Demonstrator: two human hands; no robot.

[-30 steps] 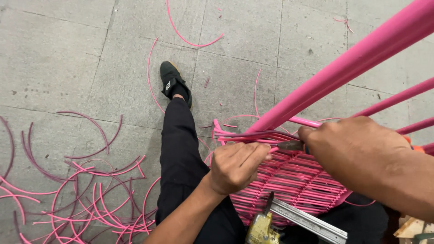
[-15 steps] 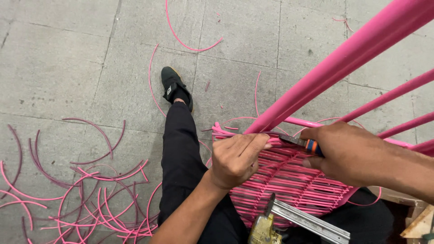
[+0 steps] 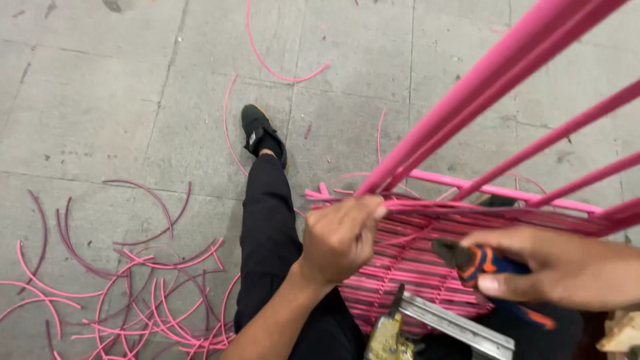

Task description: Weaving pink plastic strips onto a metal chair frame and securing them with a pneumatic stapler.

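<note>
My left hand (image 3: 341,238) is closed on a pink strand at the near edge of a pink woven panel (image 3: 427,263) on a pink metal frame (image 3: 493,73). To its right, my right hand (image 3: 567,267) grips a hand tool with a dark, orange and blue handle (image 3: 490,263), held over the weave. My black-trousered leg (image 3: 267,247) and black shoe (image 3: 260,133) stretch out across the floor to the left of the frame.
Several cut pink strands (image 3: 140,293) lie scattered on the grey paved floor at lower left, and a long one (image 3: 273,60) curves at the top. A metal tool with a yellowish body (image 3: 400,330) lies below the weave. A pale wooden piece (image 3: 623,333) is at the lower right corner.
My right hand has drawn back to the right and down, away from the weave's edge, so the tool's handle now shows. My left hand has stayed on the strand.
</note>
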